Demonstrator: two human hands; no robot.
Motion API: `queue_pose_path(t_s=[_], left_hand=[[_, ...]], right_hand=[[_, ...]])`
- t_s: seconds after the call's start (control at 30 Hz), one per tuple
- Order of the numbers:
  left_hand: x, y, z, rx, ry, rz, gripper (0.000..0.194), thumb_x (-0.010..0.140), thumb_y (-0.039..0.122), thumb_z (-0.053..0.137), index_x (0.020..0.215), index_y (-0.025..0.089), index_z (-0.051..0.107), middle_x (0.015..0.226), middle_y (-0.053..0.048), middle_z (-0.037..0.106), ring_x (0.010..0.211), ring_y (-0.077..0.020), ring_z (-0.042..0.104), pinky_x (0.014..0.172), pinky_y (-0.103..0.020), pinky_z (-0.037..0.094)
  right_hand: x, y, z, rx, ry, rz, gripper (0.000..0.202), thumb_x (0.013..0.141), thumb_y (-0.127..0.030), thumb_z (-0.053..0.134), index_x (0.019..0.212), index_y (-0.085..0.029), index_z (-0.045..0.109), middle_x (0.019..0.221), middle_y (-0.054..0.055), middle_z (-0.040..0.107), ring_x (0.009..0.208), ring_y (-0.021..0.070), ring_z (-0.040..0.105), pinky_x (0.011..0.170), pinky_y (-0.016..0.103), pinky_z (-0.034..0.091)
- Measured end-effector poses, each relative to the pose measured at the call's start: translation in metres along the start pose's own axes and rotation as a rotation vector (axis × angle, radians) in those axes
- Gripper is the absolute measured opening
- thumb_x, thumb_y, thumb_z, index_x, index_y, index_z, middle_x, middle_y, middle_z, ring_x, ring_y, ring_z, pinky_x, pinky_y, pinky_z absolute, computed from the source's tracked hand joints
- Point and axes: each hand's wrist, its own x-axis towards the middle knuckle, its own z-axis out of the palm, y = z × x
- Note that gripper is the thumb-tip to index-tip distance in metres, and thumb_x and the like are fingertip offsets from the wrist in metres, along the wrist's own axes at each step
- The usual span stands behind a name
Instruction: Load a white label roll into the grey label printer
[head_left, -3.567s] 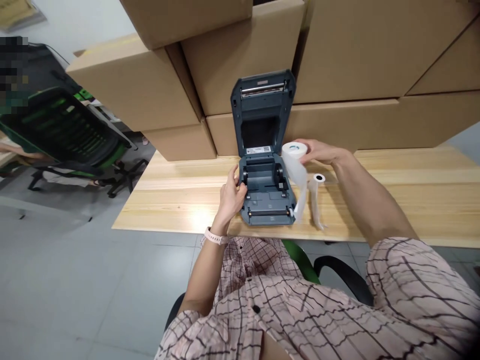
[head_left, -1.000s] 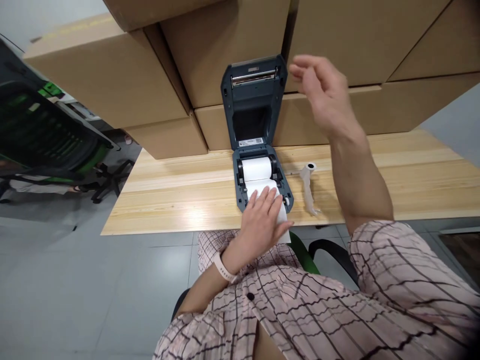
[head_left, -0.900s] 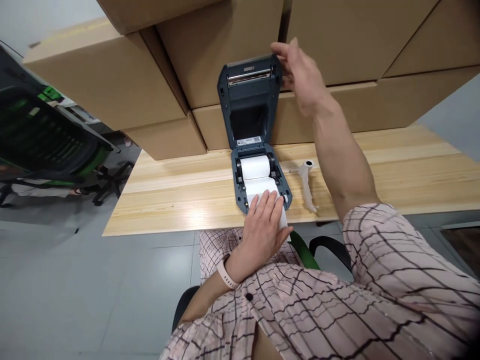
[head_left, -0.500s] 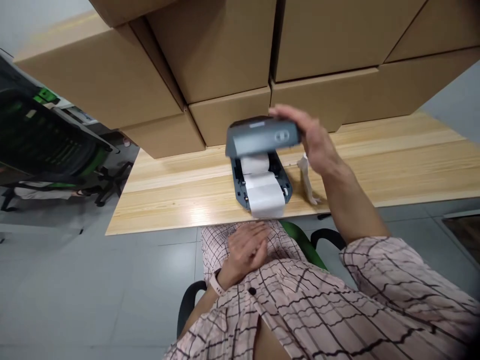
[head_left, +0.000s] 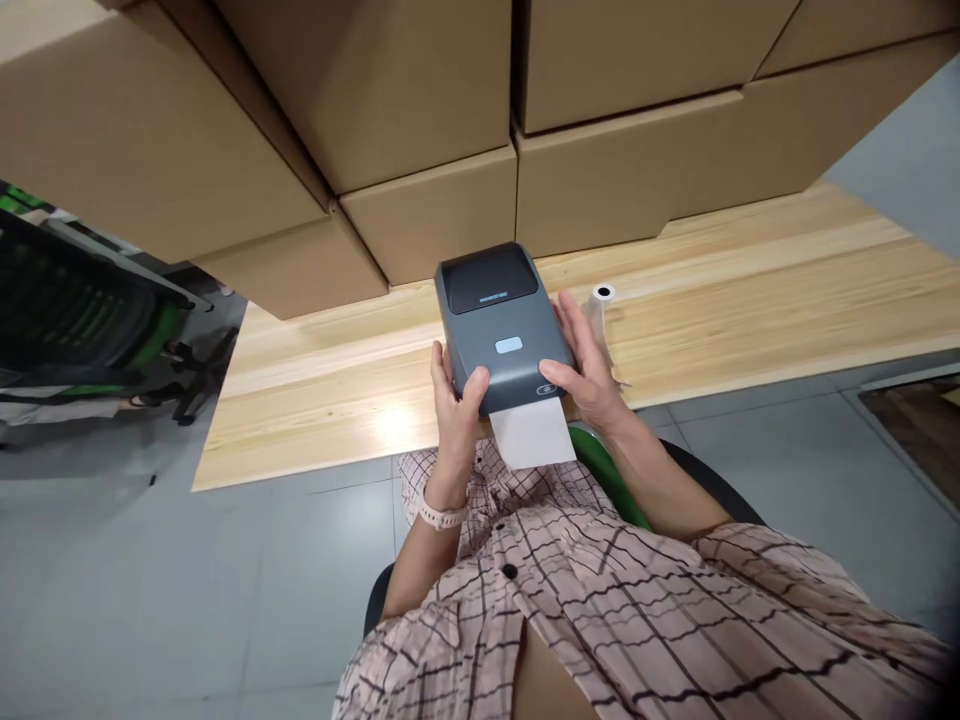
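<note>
A dark blue-grey printer (head_left: 491, 335) stands on the wooden table near its front edge, its lid closed. White paper (head_left: 534, 433) sticks out of its front and hangs past the table edge. My left hand (head_left: 456, 405) grips the printer's left front corner, thumb on top and fingers along the side. On the right side my right hand (head_left: 585, 370) holds it the same way, thumb near the oval button. Just right of that hand a small white paper roll (head_left: 602, 300) stands on end, a loose strip trailing from it.
Large cardboard boxes (head_left: 427, 215) are stacked along the back of the wooden table (head_left: 315, 400). A green and black chair is beneath me. Another dark chair (head_left: 75, 300) stands at the far left, with part of a person's leg near it.
The printer's lid has come down over the paper roll inside. My left hand has risen from my lap to the printer, and my right hand has moved down to its side.
</note>
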Motion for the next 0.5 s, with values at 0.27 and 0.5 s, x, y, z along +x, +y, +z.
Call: queue_pose_path(t_s=[0.27, 0.5], left_hand=[[-0.009, 0.006, -0.001, -0.007, 0.016, 0.033, 0.085, 0.095, 0.055, 0.068, 0.165, 0.032, 0.026, 0.170, -0.013, 0.044, 0.155, -0.0317, 0.048, 0.128, -0.049, 0.043], [-0.016, 0.005, -0.005, 0.085, 0.035, 0.131, 0.074, 0.095, 0.055, 0.067, 0.156, 0.028, 0.036, 0.160, -0.016, 0.052, 0.145, -0.0294, 0.056, 0.120, -0.047, 0.049]], right_hand=[[-0.004, 0.013, 0.000, 0.046, -0.051, 0.033, 0.098, 0.097, -0.074, 0.047, 0.173, -0.030, 0.002, 0.182, 0.007, 0.018, 0.167, 0.0311, 0.024, 0.132, 0.055, 0.034], [-0.001, 0.013, 0.003, 0.045, -0.004, 0.047, 0.102, 0.093, -0.080, 0.049, 0.173, -0.030, 0.010, 0.180, 0.009, 0.025, 0.165, 0.0320, 0.028, 0.133, 0.055, 0.032]])
